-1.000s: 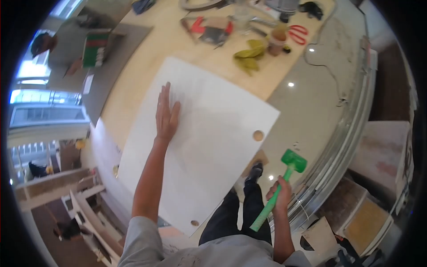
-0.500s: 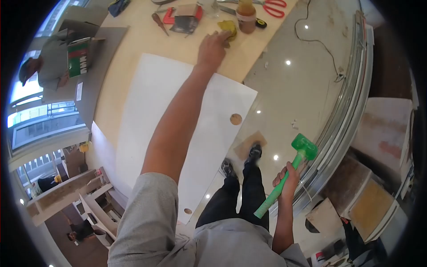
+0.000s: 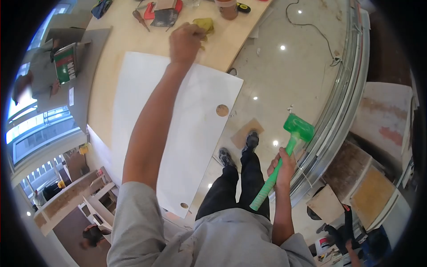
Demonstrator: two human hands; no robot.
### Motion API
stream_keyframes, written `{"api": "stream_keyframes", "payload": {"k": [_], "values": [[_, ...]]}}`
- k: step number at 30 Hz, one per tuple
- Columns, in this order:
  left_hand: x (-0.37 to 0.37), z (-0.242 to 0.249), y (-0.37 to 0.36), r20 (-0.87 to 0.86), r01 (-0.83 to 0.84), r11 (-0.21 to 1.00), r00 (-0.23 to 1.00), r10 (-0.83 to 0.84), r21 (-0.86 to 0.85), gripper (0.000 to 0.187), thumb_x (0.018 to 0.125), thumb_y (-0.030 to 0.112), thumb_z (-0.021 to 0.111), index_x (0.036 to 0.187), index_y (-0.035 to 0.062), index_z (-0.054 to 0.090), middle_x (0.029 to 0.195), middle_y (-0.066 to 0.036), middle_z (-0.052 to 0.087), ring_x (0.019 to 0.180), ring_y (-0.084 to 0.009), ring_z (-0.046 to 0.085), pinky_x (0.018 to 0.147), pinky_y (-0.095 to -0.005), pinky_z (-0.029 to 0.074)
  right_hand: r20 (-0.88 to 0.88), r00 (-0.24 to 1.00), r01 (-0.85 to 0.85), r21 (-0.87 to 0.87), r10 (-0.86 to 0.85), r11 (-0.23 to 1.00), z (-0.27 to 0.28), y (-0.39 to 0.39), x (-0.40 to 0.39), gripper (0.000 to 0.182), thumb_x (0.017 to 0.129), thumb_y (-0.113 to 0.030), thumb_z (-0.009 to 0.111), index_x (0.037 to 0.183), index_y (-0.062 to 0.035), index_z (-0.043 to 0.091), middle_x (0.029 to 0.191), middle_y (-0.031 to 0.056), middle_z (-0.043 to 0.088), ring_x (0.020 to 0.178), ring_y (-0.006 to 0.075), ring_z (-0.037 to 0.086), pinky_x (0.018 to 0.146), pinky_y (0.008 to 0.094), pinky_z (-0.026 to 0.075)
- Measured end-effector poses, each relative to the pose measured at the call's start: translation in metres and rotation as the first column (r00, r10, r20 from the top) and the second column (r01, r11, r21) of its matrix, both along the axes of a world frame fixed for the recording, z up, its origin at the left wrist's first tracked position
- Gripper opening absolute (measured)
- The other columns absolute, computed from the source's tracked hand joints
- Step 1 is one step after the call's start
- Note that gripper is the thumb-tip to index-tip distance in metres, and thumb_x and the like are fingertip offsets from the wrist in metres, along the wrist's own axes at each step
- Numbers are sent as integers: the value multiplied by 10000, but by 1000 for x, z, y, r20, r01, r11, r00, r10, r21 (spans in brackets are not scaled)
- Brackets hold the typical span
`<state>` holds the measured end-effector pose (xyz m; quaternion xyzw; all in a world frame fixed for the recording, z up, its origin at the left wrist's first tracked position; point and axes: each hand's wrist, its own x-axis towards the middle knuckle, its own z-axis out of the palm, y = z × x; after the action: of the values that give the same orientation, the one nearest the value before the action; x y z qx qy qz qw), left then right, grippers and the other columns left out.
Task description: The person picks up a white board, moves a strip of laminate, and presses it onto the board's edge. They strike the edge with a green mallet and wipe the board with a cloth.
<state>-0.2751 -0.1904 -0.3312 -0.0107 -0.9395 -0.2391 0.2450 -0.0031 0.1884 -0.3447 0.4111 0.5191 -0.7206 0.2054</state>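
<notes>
My right hand [image 3: 282, 169] is wrapped round the handle of a green mallet [image 3: 299, 127], held head up beside my legs. My left hand [image 3: 187, 42] reaches over the wooden table top, its fingers curled in at a crumpled yellow thing [image 3: 203, 25]. Small yellowish bits show just below those fingers; what they pinch is hidden. Under my left forearm lies a white panel [image 3: 191, 129] with two round holes near its right edge. Beyond the hand are a screwdriver [image 3: 141, 21], a red clamp [image 3: 150, 10] by a dark scraper-like piece [image 3: 165, 18], and a jar [image 3: 227, 10].
A cable [image 3: 318, 35] runs over the shiny floor right of the table. Long metal profiles [image 3: 342, 98] and stacked boards [image 3: 373, 200] stand at the right. One person [image 3: 38, 82] is at the left, another [image 3: 93, 236] lower left, and a third [image 3: 351, 240] lower right.
My view has shifted, so the table things sit further left and higher. My left hand has drawn back slightly, with its fingers curled. The mallet is held a little higher in view.
</notes>
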Motion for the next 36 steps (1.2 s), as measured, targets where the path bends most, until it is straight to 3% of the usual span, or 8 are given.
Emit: {"api": "stream_keyframes", "payload": {"k": [6, 14, 18, 21, 24, 27, 33, 36], "values": [[136, 74, -7, 272, -297, 952, 924, 268, 72, 154, 865, 113, 878, 920, -17, 816, 781, -77, 705, 694, -140, 631, 651, -314, 509, -128, 988, -89, -30, 84, 996, 9, -21, -17, 246, 1071, -302, 635, 1000, -107, 503, 604, 30, 494, 374, 140, 487, 328, 294, 420], [188, 34, -37, 459, -346, 932, 814, 356, -108, 480, 911, 310, 867, 695, -16, 588, 637, -126, 574, 611, -211, 577, 602, -368, 469, -88, 990, -111, -25, 108, 994, 0, -27, -6, 246, 1073, -301, 639, 978, -129, 491, 591, 19, 480, 359, 135, 476, 317, 288, 415], [204, 58, -37, 439, -438, 847, 852, 284, 301, 379, 971, 395, 786, 1126, 50, 767, 1150, -160, 740, 1040, -323, 657, 856, -472, 516, -99, 987, -130, 0, 129, 992, 7, -29, -1, 240, 1077, -298, 633, 985, -129, 489, 594, 18, 475, 359, 138, 478, 313, 293, 417], [228, 48, -47, 401, -155, 959, 883, 242, -237, 710, 1027, 424, 685, 1609, 70, 485, 1636, -192, 483, 1523, -410, 415, 1201, -547, 370, -95, 988, -126, -6, 125, 992, 2, -27, 7, 236, 1075, -296, 634, 988, -129, 492, 602, 17, 479, 367, 136, 482, 319, 291, 425], [229, 32, -42, 504, -74, 982, 850, 153, -172, 932, 995, 441, 707, 1705, 53, 244, 1771, -202, 235, 1655, -436, 80, 1304, -636, 89, -76, 990, -121, -18, 119, 993, 2, -31, 12, 235, 1069, -297, 638, 987, -128, 496, 607, 13, 482, 377, 132, 484, 329, 289, 429], [201, 18, -61, 430, 30, 955, 897, 105, -296, 903, 999, 437, 696, 1714, 113, 250, 1779, -176, 225, 1653, -440, 75, 1292, -678, 81, -15, 994, -111, 1, 111, 994, 7, -31, 20, 252, 1057, -310, 653, 971, -128, 501, 606, 8, 485, 384, 130, 484, 338, 289, 428], [200, -4, -72, 167, -120, 992, 978, 124, -37, 388, 884, 75, 804, 1262, 166, 802, 1227, -136, 780, 1234, -332, 700, 1081, -421, 537, -118, 985, -134, -36, 129, 990, 14, -42, 23, 276, 1069, -316, 651, 939, -124, 499, 607, 15, 499, 395, 120, 479, 340, 289, 422], [202, 2, -49, 199, -283, 955, 945, 260, 95, 245, 859, 42, 813, 1096, 99, 832, 1063, -114, 809, 968, -281, 751, 879, -351, 595, -109, 991, -88, -120, 75, 989, 17, -52, 18, 270, 1087, -320, 623, 954, -118, 502, 611, 15, 493, 390, 126, 482, 341, 289, 424]]}}
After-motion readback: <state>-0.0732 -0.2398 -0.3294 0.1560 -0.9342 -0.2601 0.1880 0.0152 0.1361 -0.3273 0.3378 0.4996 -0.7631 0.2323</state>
